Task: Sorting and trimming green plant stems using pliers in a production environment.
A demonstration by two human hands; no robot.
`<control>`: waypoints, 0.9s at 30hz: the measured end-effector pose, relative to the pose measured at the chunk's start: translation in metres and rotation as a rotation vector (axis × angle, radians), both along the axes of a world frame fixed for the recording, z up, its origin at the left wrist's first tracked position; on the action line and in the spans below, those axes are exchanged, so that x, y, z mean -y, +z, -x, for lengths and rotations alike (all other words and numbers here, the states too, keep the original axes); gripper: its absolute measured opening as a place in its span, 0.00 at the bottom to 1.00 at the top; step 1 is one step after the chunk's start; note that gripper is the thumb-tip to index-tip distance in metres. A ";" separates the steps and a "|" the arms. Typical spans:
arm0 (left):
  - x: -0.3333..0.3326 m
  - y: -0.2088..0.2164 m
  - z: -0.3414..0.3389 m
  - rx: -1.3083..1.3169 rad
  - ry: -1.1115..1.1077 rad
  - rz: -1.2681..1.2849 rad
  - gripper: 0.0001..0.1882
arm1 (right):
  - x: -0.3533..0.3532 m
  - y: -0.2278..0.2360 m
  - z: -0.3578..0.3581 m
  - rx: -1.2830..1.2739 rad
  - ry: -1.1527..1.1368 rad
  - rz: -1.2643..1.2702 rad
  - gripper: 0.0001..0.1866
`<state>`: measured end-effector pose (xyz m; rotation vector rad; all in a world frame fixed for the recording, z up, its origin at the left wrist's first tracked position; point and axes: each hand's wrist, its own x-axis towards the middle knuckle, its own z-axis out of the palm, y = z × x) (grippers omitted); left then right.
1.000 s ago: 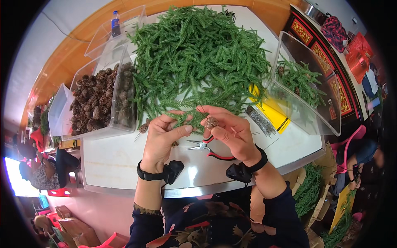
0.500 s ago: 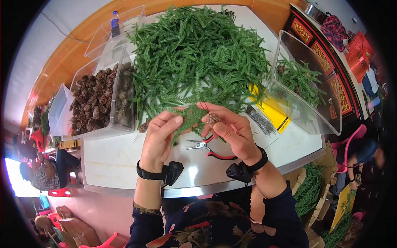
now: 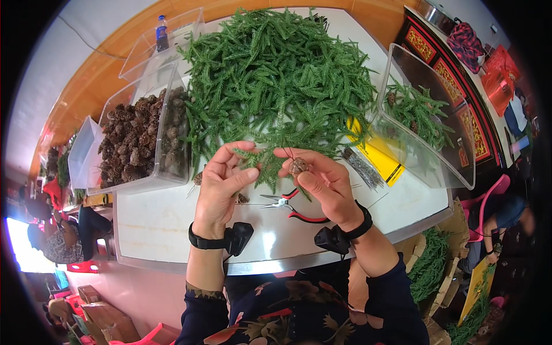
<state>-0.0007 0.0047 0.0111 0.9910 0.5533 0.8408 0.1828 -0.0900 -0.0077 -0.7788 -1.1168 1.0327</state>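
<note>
Pinches a small, round, brown pine cone (image 3: 298,166), with a thin dark wire (image 3: 289,153) just above, between thumb and fingers of the right hand (image 3: 323,181), closed on it over a white tabletop (image 3: 164,230). Curls the left hand (image 3: 220,179) loosely, with thumb and index fingertip parted about a feathery green sprig (image 3: 267,168) between both hands; cannot tell of any hold there. Nearby, on the tabletop: silver-nosed, red-and-black-handled pliers (image 3: 282,203).
</note>
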 end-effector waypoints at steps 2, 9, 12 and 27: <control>0.002 0.001 -0.001 -0.001 0.004 -0.054 0.15 | 0.000 -0.001 0.000 -0.009 0.001 -0.001 0.20; 0.002 -0.004 0.000 -0.053 0.087 -0.054 0.17 | -0.001 -0.007 0.004 -0.041 0.019 -0.005 0.18; 0.001 -0.003 0.000 -0.054 0.072 -0.012 0.16 | 0.000 -0.006 -0.002 0.041 0.022 0.037 0.15; 0.001 -0.003 -0.001 -0.103 0.100 -0.024 0.11 | -0.001 -0.001 -0.002 0.242 0.031 0.207 0.14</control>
